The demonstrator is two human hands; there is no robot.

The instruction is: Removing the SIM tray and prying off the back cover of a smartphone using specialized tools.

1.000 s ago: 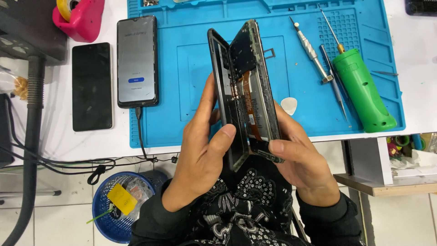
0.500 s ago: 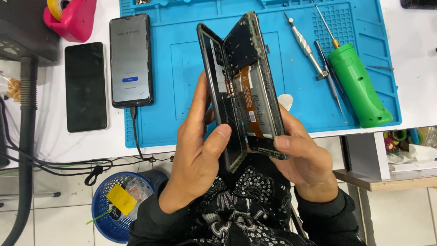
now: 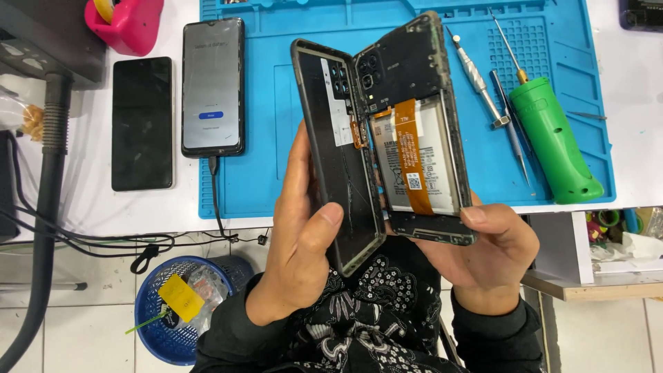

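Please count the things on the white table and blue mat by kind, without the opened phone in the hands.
Whole phones: 2, lit phone, dark phone
Screwdrivers: 2, green screwdriver, silver screwdriver
Pink containers: 1, pink container
Total: 5

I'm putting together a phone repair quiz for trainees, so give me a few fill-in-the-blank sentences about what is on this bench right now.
1. The left hand holds the phone's back cover, swung open like a ____.
2. A flat cable coloured ____ runs down over the battery.
3. The electric screwdriver on the mat is ____.
4. The lit phone has a ____ plugged into its bottom end.

Missing words: book; orange; green; cable
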